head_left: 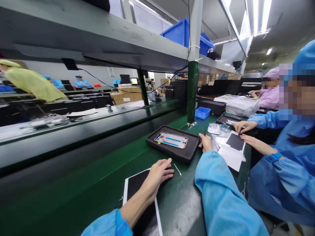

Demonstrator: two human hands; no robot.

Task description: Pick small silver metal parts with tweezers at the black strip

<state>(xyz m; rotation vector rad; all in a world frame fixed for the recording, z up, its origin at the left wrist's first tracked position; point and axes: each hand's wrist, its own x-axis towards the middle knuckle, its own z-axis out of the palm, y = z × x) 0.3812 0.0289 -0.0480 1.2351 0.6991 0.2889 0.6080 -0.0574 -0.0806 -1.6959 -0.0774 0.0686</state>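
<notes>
My left hand (159, 177) is open, palm down with fingers stretched out. It hovers over or rests on a black sheet with a white border (135, 183); contact is not clear. Just past its fingertips lies a thin white strip (177, 169). My right hand (206, 143) is closed beside the right end of a black tray (167, 151). A dark, thin piece (205, 133) sticks up from its fingers, its kind too small to tell. Inside the tray lies a silvery phone frame (172, 140) with blue strips and a yellow tab.
On my right a co-worker's hands (253, 141) work at a black sheet on white paper (232, 154). Clear plastic bags (218, 129) and a blue bin (202, 112) stand beyond my right hand. A green post (192, 91) rises behind the tray, under an overhead shelf (110, 39).
</notes>
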